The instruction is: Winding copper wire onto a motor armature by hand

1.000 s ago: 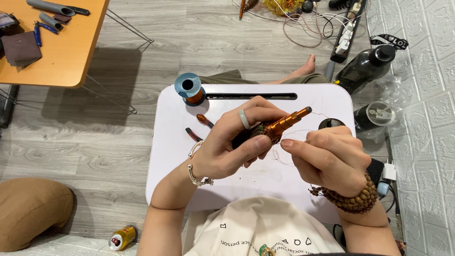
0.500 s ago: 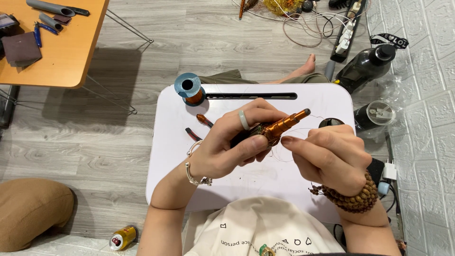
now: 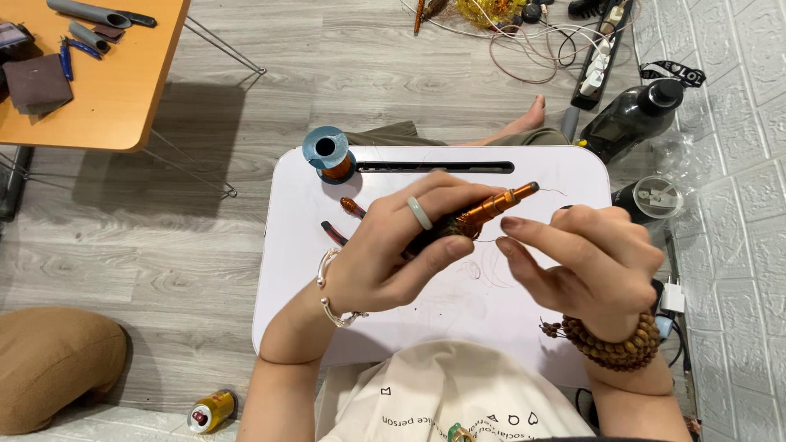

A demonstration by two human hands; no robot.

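My left hand (image 3: 401, 245), with a pale ring and a silver bracelet, grips a rod wrapped in copper-coloured wire (image 3: 491, 206); its tip points up and right. My right hand (image 3: 581, 262), with a wooden bead bracelet, pinches a thin wire strand just below the rod's wrapped part. Both hands hover over a white lap table (image 3: 458, 319). A spool of copper wire with a blue top (image 3: 329, 154) stands at the table's far left corner. Small pliers with red handles (image 3: 340, 221) lie partly hidden behind my left hand.
An orange table (image 3: 90, 90) with tools stands at the upper left. Cables and a power strip (image 3: 594, 65) lie on the floor at the top. A dark bottle (image 3: 634, 119) and a round lid (image 3: 655, 196) sit to the right. A can (image 3: 211, 409) and a brown cushion (image 3: 53, 360) lie lower left.
My hands have barely shifted; the right fingers have moved slightly along the wire beside the rod.
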